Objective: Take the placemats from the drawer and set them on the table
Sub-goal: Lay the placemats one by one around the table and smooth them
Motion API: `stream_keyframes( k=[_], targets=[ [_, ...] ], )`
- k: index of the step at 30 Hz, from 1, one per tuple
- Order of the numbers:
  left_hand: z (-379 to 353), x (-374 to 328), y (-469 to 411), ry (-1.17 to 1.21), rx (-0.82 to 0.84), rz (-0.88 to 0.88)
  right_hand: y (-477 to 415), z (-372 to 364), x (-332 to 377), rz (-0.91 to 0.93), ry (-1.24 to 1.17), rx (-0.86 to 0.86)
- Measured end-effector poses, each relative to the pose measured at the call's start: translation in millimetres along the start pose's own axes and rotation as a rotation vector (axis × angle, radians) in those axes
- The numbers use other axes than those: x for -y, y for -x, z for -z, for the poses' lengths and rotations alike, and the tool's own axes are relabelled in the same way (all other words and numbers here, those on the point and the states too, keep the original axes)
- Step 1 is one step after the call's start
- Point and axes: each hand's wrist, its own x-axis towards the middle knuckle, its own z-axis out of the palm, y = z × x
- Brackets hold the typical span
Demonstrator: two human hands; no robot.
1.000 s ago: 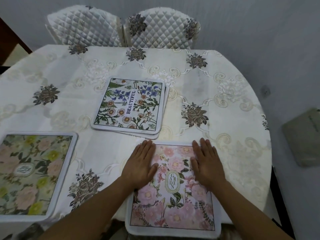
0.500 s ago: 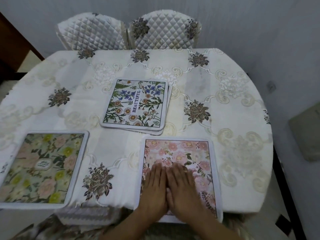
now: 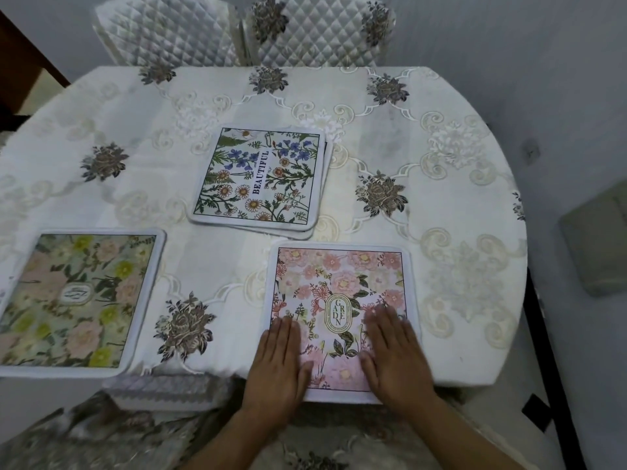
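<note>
- Lying flat at 6 o'clock on the table (image 3: 458,184), the pink placemat (image 3: 339,286) has flowers and a white border.
- Left hand (image 3: 276,364) and right hand (image 3: 395,356) rest on it, fingers spread flat.

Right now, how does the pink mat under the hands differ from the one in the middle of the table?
The pink GARDEN placemat lies single, overhanging the table's near edge; the BEAUTIFUL placemat tops a small stack, mid-table. Both hands press the GARDEN placemat; the BEAUTIFUL placemat is untouched. Both are white-bordered floral squares.
</note>
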Motion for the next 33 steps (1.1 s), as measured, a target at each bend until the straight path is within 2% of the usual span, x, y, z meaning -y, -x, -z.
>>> stream_keyframes(
  k=[4,10,16,27,33],
  targets=[
    [2,6,2,0.011,0.034,-0.02,10,3,-27,-0.02,-0.031,-0.036],
    [6,3,10,0.019,0.071,0.028,16,1,-23,-0.034,-0.049,-0.038],
    [14,5,-17,0.046,0.022,0.052,11,-5,-19,-0.083,-0.071,-0.064],
    [35,37,-154,0.038,-0.083,0.094,-132,26,-49,-0.123,-0.017,-0.131],
    [31,40,-164,0.046,-0.117,0.106,-166,30,-58,-0.076,0.024,-0.165]
  ],
)
